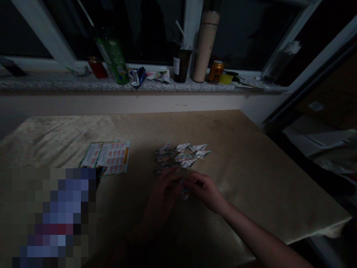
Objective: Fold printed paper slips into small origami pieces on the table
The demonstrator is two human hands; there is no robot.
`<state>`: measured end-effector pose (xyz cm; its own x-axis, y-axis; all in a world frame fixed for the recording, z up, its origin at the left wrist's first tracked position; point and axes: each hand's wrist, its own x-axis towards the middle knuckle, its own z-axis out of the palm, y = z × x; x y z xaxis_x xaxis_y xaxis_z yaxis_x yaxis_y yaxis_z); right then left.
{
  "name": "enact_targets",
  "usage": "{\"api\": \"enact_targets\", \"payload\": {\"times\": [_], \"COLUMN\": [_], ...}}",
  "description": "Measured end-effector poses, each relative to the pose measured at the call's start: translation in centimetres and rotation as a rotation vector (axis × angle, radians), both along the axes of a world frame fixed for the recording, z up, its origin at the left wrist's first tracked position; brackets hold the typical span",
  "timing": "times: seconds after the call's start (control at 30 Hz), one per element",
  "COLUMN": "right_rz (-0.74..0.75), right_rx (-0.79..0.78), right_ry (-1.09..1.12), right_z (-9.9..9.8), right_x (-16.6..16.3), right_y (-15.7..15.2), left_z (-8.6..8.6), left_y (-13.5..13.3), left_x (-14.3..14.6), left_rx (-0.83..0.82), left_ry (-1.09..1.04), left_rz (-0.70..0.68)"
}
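Observation:
Both my hands meet over the table around a small folded paper piece (185, 192), printed in pale colours like the others. My right hand (205, 190) comes in from the right, its fingers pinched on the paper. From the left, my left hand (167, 188) lies in shadow with its fingers curled at the same piece. Just beyond my hands several folded paper shapes (184, 157) with pointed ends lie in a loose cluster. The ones nearest my left hand are partly hidden by it. Dim light blurs the details of the fingers.
Printed sheets (111, 156) lie left of the cluster on the brown table cover (251, 167). A pixelated blurred patch (61, 212) covers the lower left. Along the windowsill (156, 87) stand a green bottle (115, 59), a dark cup (181, 65), a tall flask (206, 46) and a can (216, 72).

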<state>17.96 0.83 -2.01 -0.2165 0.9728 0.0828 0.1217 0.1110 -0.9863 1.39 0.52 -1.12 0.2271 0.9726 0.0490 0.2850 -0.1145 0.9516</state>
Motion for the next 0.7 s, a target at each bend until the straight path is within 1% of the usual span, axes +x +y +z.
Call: {"api": "enact_targets", "payload": {"times": [0.13,0.2,0.3,0.4,0.5,0.6,0.7], "right_rz": [-0.027,-0.028,-0.024,0.001,0.019,0.029,0.040], "right_rx": [0.128,0.156,0.151,0.132,0.091,0.045,0.033], "right_ry": [-0.108,-0.126,-0.145,-0.197,-0.213,-0.173,-0.127], "right_z": [0.3,0.5,0.5,0.4,0.2,0.1,0.0], "right_x": [0.1,0.2,0.2,0.2,0.2,0.1,0.0], "right_y": [0.1,0.1,0.1,0.0,-0.1,-0.2,-0.3], "left_z": [-0.2,-0.2,-0.1,0.2,0.5,0.7,0.8], "left_y": [0.5,0.5,0.4,0.3,0.3,0.4,0.3], "left_x": [-0.3,-0.3,-0.4,-0.3,-0.3,-0.2,-0.1], "left_rx": [-0.021,-0.052,-0.099,-0.102,-0.109,-0.100,-0.088], "left_ry": [-0.070,-0.101,-0.106,-0.100,-0.083,-0.061,-0.058], "left_rz": [0.000,0.021,0.075,0.112,0.095,0.072,0.068]}}
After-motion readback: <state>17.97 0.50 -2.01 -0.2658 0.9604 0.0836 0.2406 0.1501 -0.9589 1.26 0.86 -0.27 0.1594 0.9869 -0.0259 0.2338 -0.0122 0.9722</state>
